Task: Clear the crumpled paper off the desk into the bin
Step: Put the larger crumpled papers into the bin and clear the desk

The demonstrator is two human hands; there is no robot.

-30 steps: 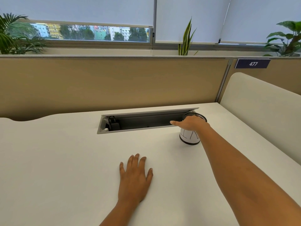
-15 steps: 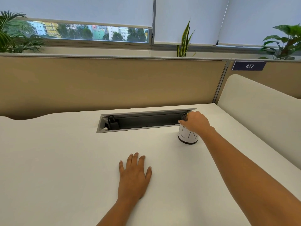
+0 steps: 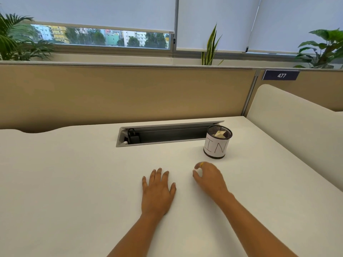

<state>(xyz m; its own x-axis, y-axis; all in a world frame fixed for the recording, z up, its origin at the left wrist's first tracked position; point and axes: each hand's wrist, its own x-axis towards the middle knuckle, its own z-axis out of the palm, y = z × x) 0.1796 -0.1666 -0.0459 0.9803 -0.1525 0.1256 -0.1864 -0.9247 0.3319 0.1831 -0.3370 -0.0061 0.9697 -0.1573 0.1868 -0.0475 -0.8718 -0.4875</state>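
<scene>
A small black mesh bin [image 3: 217, 143] with a white label stands on the white desk [image 3: 74, 182], just right of the cable tray. Crumpled paper [image 3: 220, 134] lies inside it, visible over the rim. My right hand [image 3: 208, 176] hovers near the desk in front of the bin, fingers loosely curled and holding nothing. My left hand [image 3: 157, 190] lies flat on the desk, palm down, fingers apart, to the left of the right hand.
An open cable tray [image 3: 163, 135] with a black plug is sunk into the desk's back. A tan partition [image 3: 120, 95] runs behind it. A cream side divider [image 3: 297, 130] bounds the desk on the right.
My right hand has left the top of the bin and drawn back toward me, now low in front of it. The paper shows inside the bin. The left hand stayed put.
</scene>
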